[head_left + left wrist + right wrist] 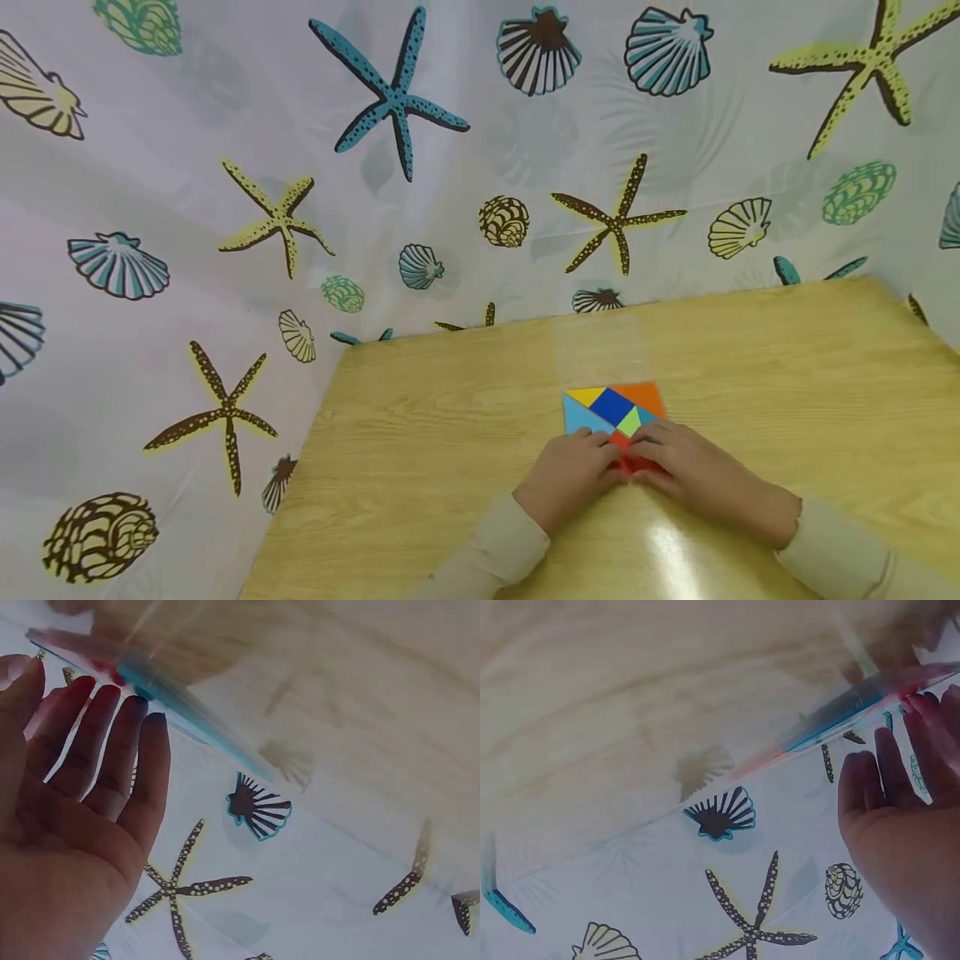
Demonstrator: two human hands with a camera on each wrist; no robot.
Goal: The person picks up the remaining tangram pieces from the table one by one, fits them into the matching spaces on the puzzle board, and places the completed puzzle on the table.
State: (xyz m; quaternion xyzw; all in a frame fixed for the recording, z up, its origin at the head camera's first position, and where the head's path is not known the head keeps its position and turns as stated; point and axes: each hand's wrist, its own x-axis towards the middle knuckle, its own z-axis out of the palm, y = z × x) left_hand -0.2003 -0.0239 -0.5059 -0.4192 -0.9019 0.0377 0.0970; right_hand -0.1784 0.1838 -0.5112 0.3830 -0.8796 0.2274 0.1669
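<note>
On the wooden table lie flat coloured tangram pieces, fitted edge to edge. A yellow triangle [585, 395], a dark blue square [612, 407] and an orange piece [643, 395] form the far side. Nearer are a light blue triangle [579, 418], a light green piece [629, 422] and a small blue piece [647, 418]. Fingertips of my left hand [573, 471] touch the near left edge, by the light blue and red pieces. My right hand [697, 471] rests its fingertips at the near right. Between the hands shows a red piece [619, 440], partly covered. Both wrist views show fairly straight fingers.
The wooden table [435, 433] extends around the pieces. A faint pale rectangle [602, 342] shows on the tabletop just beyond them. A white cloth [480, 108] printed with starfish and shells hangs behind the table and along its left side.
</note>
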